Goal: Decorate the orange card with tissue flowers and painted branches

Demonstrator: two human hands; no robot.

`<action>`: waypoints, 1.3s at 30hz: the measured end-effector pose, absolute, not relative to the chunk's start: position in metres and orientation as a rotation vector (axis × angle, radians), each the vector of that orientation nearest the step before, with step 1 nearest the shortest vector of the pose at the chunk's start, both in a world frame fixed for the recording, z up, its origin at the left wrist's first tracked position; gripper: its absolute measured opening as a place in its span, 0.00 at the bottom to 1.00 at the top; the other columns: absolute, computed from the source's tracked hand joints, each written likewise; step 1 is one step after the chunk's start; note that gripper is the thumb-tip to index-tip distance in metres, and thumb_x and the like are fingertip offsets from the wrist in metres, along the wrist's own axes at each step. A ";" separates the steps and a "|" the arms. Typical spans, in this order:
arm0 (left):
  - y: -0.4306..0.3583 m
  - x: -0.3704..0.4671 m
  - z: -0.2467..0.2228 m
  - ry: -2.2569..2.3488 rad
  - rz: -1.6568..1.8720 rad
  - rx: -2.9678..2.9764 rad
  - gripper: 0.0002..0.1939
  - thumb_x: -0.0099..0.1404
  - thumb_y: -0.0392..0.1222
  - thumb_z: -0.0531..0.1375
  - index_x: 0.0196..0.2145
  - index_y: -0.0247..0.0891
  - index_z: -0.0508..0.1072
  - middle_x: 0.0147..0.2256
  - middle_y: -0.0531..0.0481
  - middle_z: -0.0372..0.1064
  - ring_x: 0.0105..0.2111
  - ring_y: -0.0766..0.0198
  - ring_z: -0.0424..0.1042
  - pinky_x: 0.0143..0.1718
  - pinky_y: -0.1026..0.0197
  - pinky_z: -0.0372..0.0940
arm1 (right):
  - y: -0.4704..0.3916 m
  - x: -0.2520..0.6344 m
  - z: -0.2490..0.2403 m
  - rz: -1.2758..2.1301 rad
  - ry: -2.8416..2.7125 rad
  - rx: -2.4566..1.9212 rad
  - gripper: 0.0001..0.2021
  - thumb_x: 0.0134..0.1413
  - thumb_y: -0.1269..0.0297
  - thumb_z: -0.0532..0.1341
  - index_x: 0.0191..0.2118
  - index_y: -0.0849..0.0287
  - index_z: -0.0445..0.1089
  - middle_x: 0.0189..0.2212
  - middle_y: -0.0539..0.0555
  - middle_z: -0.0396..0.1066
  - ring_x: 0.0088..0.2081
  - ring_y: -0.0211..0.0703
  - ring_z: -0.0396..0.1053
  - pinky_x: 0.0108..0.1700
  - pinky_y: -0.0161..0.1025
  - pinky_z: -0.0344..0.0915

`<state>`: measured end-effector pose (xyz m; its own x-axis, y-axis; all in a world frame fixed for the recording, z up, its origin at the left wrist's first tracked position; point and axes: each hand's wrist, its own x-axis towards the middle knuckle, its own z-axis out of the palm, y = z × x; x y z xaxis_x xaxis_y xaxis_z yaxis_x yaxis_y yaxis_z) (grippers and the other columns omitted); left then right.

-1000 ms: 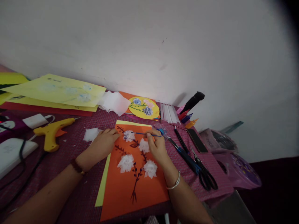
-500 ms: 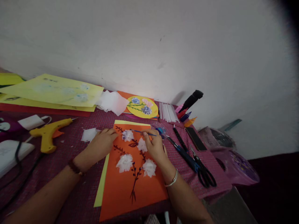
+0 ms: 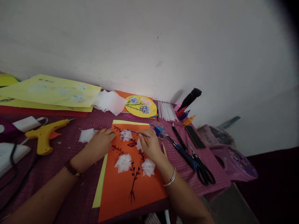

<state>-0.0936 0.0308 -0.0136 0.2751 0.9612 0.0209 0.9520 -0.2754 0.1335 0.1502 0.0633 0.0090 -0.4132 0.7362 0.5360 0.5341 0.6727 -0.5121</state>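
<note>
An orange sheet (image 3: 121,189) lies on a yellow one, with white tissue flowers and dark painted stems on it. My right hand (image 3: 149,143) pinches a thin blue brush (image 3: 145,135), whose tip points at the upper-left flower (image 3: 126,135), which is tinted purple. The hand partly covers another white flower. My left hand (image 3: 102,141) rests at the sheet's upper left edge, fingers together; whether anything is under them is hidden. Beside it lies white tissue (image 3: 86,135). A paint palette (image 3: 159,130) with blue paint sits behind my right hand.
At left are a yellow glue gun (image 3: 44,137), cables and a white box (image 3: 14,155). Yellow sheets (image 3: 51,93) and a round flower card (image 3: 140,106) lie at the back. Right are a cutter (image 3: 182,152), black scissors (image 3: 202,171), a phone (image 3: 195,137) and paint bottles (image 3: 184,115).
My right hand has moved slightly left with the brush, whose tip is nearer the upper-left flower. The whole view has shifted a little. My left hand stays at the sheet's edge.
</note>
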 end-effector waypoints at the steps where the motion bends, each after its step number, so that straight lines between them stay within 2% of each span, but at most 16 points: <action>1: 0.031 -0.094 -0.014 1.830 0.152 2.434 0.20 0.65 0.26 0.51 0.49 0.34 0.77 0.54 0.38 0.72 0.53 0.47 0.69 0.54 0.46 0.64 | 0.062 0.149 0.010 0.347 -2.159 -0.962 0.10 0.66 0.67 0.56 0.41 0.55 0.75 0.38 0.55 0.81 0.41 0.47 0.76 0.48 0.46 0.64; 8: 0.031 -0.094 -0.015 1.823 0.176 2.428 0.21 0.65 0.25 0.50 0.49 0.34 0.76 0.53 0.37 0.72 0.52 0.47 0.69 0.54 0.45 0.64 | 0.055 0.159 0.030 0.348 -2.257 -0.922 0.10 0.66 0.70 0.54 0.39 0.56 0.73 0.35 0.54 0.79 0.40 0.46 0.74 0.49 0.46 0.63; 14: 0.032 -0.095 -0.014 1.813 0.145 2.429 0.20 0.65 0.27 0.50 0.49 0.36 0.76 0.52 0.40 0.72 0.51 0.48 0.69 0.54 0.46 0.64 | 0.056 0.158 0.030 0.281 -2.293 -0.979 0.09 0.64 0.73 0.55 0.38 0.57 0.72 0.36 0.55 0.79 0.40 0.47 0.74 0.49 0.47 0.62; 19: 0.033 -0.097 -0.018 1.801 0.188 2.430 0.21 0.64 0.27 0.50 0.48 0.36 0.76 0.52 0.41 0.72 0.52 0.49 0.68 0.55 0.48 0.63 | 0.046 0.151 0.033 0.300 -2.397 -0.859 0.09 0.63 0.73 0.56 0.38 0.57 0.72 0.35 0.55 0.79 0.39 0.46 0.73 0.48 0.47 0.62; 23: 0.035 -0.101 -0.024 1.791 0.184 2.426 0.22 0.64 0.28 0.49 0.50 0.37 0.76 0.54 0.41 0.72 0.54 0.48 0.68 0.57 0.46 0.62 | 0.056 0.172 0.041 0.344 -2.117 -0.940 0.08 0.65 0.67 0.55 0.37 0.55 0.72 0.33 0.53 0.78 0.37 0.45 0.74 0.48 0.46 0.64; 27: 0.039 -0.108 -0.035 1.785 0.210 2.464 0.23 0.65 0.31 0.49 0.52 0.36 0.75 0.56 0.39 0.70 0.55 0.46 0.68 0.58 0.44 0.62 | 0.084 0.225 0.050 0.413 -1.617 -1.169 0.11 0.67 0.57 0.54 0.36 0.55 0.69 0.25 0.50 0.75 0.28 0.43 0.72 0.35 0.40 0.65; 29: 0.041 -0.112 -0.041 1.772 0.228 2.490 0.23 0.65 0.33 0.49 0.53 0.35 0.75 0.57 0.38 0.70 0.55 0.46 0.68 0.58 0.44 0.62 | 0.095 0.255 0.050 0.372 -1.427 -1.211 0.13 0.65 0.53 0.55 0.34 0.55 0.68 0.22 0.48 0.72 0.26 0.41 0.70 0.33 0.39 0.65; 35: 0.046 -0.121 -0.052 1.763 0.281 2.537 0.24 0.68 0.34 0.46 0.54 0.31 0.75 0.57 0.37 0.70 0.54 0.47 0.68 0.58 0.46 0.62 | 0.113 0.301 0.023 0.495 -1.352 -1.368 0.16 0.59 0.47 0.55 0.31 0.55 0.67 0.20 0.48 0.69 0.25 0.41 0.68 0.32 0.39 0.65; 39: 0.048 -0.125 -0.056 1.775 0.320 2.520 0.24 0.68 0.36 0.47 0.53 0.34 0.76 0.57 0.38 0.72 0.54 0.47 0.69 0.58 0.46 0.62 | 0.120 0.301 0.005 0.557 -1.407 -1.415 0.16 0.59 0.47 0.54 0.32 0.55 0.66 0.21 0.47 0.69 0.24 0.40 0.68 0.33 0.38 0.64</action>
<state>-0.1246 0.0482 -0.0556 0.3230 0.9355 0.1435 0.9266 -0.3434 0.1531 0.3012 0.1202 0.0052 0.2099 0.9225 0.3239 0.4511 0.2025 -0.8692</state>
